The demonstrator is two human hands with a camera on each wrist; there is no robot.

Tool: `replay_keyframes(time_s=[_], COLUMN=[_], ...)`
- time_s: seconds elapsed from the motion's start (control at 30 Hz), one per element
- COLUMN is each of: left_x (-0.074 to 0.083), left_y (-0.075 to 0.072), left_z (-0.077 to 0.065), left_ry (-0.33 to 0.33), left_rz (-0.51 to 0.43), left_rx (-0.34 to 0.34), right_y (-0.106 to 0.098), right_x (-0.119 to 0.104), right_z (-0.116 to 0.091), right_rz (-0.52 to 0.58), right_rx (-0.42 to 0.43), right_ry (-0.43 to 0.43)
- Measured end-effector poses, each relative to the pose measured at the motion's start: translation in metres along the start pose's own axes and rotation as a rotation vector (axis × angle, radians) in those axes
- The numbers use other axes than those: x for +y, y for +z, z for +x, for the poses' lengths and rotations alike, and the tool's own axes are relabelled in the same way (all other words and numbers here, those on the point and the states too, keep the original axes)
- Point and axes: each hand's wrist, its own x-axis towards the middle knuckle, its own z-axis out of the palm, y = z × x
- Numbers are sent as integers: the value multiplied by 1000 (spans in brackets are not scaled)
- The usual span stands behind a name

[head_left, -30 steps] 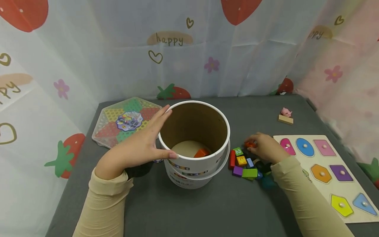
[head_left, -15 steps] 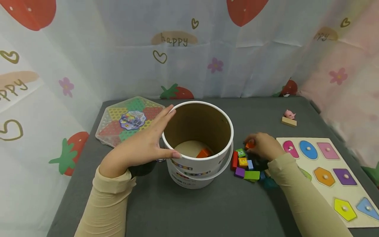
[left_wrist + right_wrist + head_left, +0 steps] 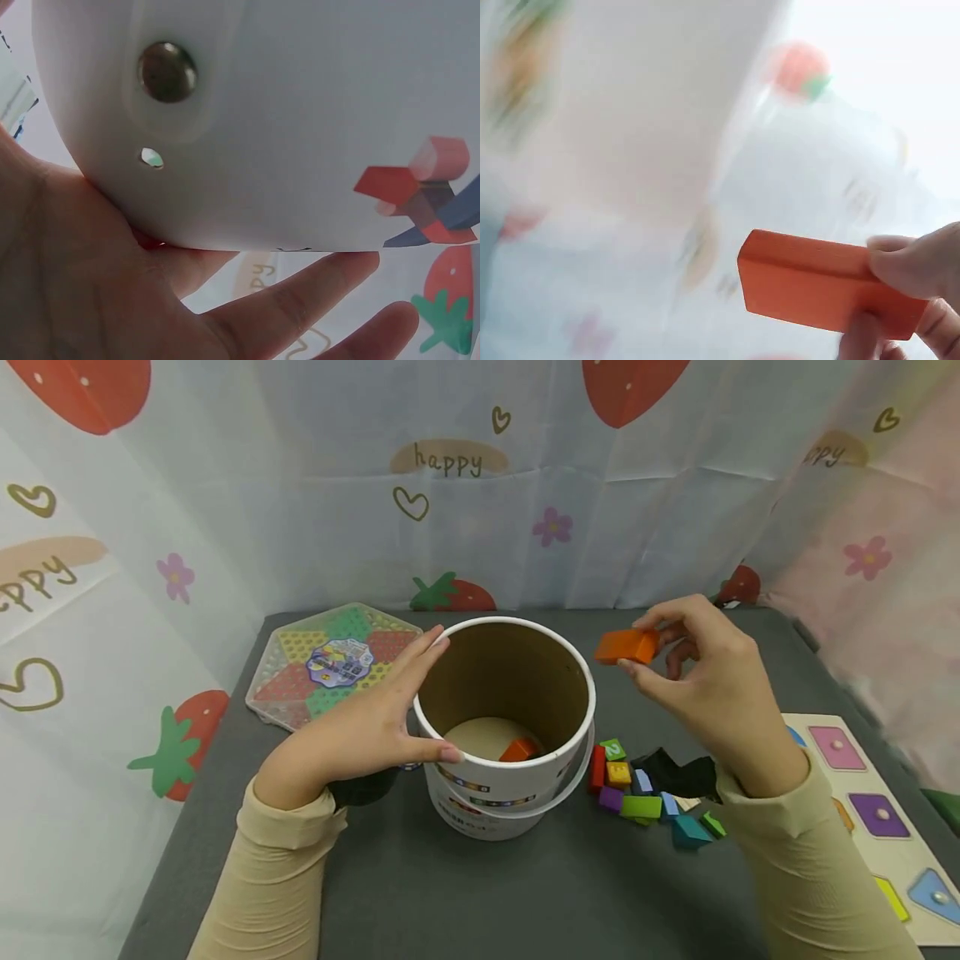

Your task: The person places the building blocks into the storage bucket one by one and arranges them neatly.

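My right hand (image 3: 716, 681) pinches an orange wooden block (image 3: 627, 647) between thumb and fingers, raised to the right of the bucket's rim. In the right wrist view the block (image 3: 817, 285) is a long bar held at one end. A white bucket (image 3: 480, 789) stands upright in the middle, with another orange block (image 3: 519, 749) on its floor. Against the bucket's left side rests my left hand (image 3: 367, 727), fingers spread and nearly straight, thumb at the near rim. The left wrist view shows those fingers (image 3: 292, 304) touching the bucket wall (image 3: 262, 135).
Right of the bucket lies a pile of coloured blocks (image 3: 641, 807) beside a black item (image 3: 678, 774). A shape puzzle board (image 3: 862, 785) is at the right edge. A hexagonal game box (image 3: 337, 664) lies at the back left. The bucket's handle (image 3: 573, 785) hangs low.
My right hand has lifted the orange block from the pile, up and toward the bucket's rim. More of the pile now shows. The left hand has stayed at the bucket.
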Motion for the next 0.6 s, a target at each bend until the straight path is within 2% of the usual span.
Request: replay_keyframes(time_s=[0.07,0.17,0.23,0.5,0.6], left_x=[0,0,0,1,1], left_y=[0,0,1,2,2], left_z=[0,-1,-1,0,0], left_ry=[2,-2,3,5,8], left_rz=[-1,2,9,12,17], left_rx=[0,-2,-2,5,12], right_y=[1,11,20,47,48], right_x=[-16,-31,-34,-24,-21], right_z=[6,15,19,26,24], right_rz=[85,143,143,104,98], right_rx=[-20,-128,-210,-472,-478], right_ry=[-100,-219,-260,-228,-251])
